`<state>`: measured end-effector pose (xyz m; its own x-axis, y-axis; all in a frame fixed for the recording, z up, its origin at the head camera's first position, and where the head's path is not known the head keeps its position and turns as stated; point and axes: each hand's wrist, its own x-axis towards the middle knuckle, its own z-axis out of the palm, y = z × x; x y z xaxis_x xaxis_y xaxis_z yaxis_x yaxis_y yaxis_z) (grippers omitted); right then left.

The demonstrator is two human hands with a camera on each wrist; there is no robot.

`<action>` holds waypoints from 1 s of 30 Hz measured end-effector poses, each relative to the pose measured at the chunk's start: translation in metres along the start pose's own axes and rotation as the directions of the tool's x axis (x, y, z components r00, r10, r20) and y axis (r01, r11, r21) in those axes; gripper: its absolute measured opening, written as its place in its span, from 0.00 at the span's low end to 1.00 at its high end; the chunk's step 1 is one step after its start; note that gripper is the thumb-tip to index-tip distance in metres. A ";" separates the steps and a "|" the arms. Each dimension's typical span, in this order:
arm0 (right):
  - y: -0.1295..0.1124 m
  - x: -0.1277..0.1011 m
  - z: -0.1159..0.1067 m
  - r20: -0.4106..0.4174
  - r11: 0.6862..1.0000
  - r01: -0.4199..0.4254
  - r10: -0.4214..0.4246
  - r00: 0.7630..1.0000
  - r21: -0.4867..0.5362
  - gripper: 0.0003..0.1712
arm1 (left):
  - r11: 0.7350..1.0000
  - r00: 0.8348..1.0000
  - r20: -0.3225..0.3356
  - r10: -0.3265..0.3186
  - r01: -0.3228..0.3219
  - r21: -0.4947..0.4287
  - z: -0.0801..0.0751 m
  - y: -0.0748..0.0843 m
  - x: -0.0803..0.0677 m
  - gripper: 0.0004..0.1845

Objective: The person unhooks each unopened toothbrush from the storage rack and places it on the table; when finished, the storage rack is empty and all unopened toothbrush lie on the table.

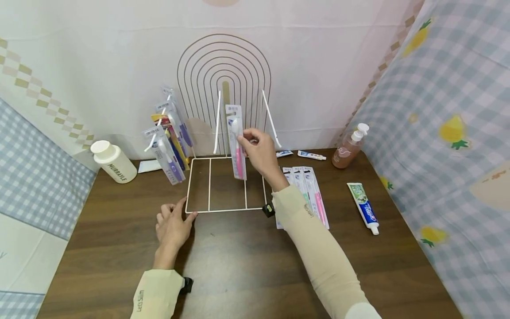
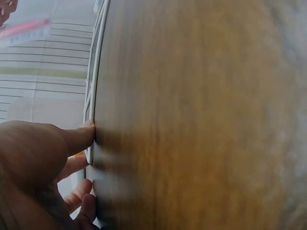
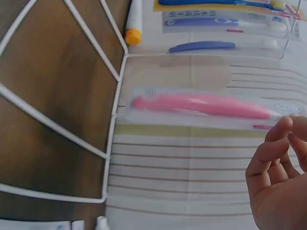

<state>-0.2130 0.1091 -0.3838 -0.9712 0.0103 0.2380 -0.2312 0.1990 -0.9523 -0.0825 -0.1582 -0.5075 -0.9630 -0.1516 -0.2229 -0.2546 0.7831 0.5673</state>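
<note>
2 hands busy: right hand (image 1: 260, 148) pinches pink packaged toothbrush (image 1: 237, 146) upright at wire rack (image 1: 223, 184) centre; left hand (image 1: 172, 221), fingers relaxed, steadies rack's near-left corner on worktop (image 1: 239, 266).

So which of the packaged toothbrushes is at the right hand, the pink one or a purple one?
The pink one, standing upright on the middle of the white rack, at the right hand. The purple ones hang off to the rack's left.

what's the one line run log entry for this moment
left hand: steadies wire rack front corner | right hand: fingers at packaged pink toothbrush, upright on rack | spare toothbrush packs: flat on table
</note>
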 end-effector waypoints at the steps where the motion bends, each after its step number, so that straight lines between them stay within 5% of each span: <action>1: 0.003 -0.002 -0.003 -0.005 1.000 -0.005 0.005 1.000 -0.007 0.12 | 1.000 1.000 0.004 0.001 -0.001 0.000 0.000 0.000 0.000 0.36; 7: 0.024 -0.019 -0.024 -0.047 0.992 -0.048 0.043 0.998 -0.112 0.14 | 1.000 1.000 -0.004 0.003 -0.003 -0.004 0.001 0.000 0.000 0.36; 13: 0.045 -0.034 -0.047 -0.073 0.993 -0.021 0.012 0.997 -0.120 0.13 | 1.000 1.000 -0.011 0.003 -0.003 -0.006 0.001 0.000 0.000 0.37; 19: 0.058 -0.049 -0.070 -0.119 0.985 -0.080 0.062 0.991 -0.153 0.15 | 1.000 1.000 0.005 0.002 -0.002 0.007 0.000 0.001 -0.002 0.37; 30: 0.085 -0.076 -0.144 -0.200 0.964 -0.197 0.161 0.966 -0.178 0.15 | 1.000 1.000 0.007 0.012 -0.012 0.007 0.000 -0.001 0.000 0.37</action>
<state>-0.1506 0.2664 -0.4554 -0.9643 0.2384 0.1150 -0.0211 0.3640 -0.9312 -0.0820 -0.1590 -0.5075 -0.9653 -0.1378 -0.2216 -0.2422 0.7890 0.5646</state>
